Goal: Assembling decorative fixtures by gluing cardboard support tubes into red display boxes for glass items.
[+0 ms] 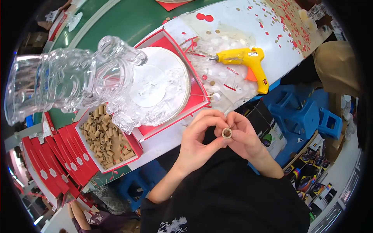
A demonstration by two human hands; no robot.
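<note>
In front of my body, both hands meet at a short brown cardboard tube (227,133), its open end facing up. My left hand (200,136) pinches it from the left between thumb and fingertips. My right hand (245,136) has its thumb and fingers closed on the tube's other side. A thin strand shows above the fingertips. Left of my hands, an open red-and-white box (202,101) holds a round white piece (157,73) and crumpled transparent plastic. Many similar tubes (103,136) fill a smaller box (136,149) beside it.
A yellow glue gun (248,58) lies on the littered white table beyond my hands. Tall transparent plastic pieces (70,81) loom at left. Red boxes (74,155) stand in a row at lower left. Blue stools (299,116) and cartons are on the right. Another person's arm (79,215) shows at lower left.
</note>
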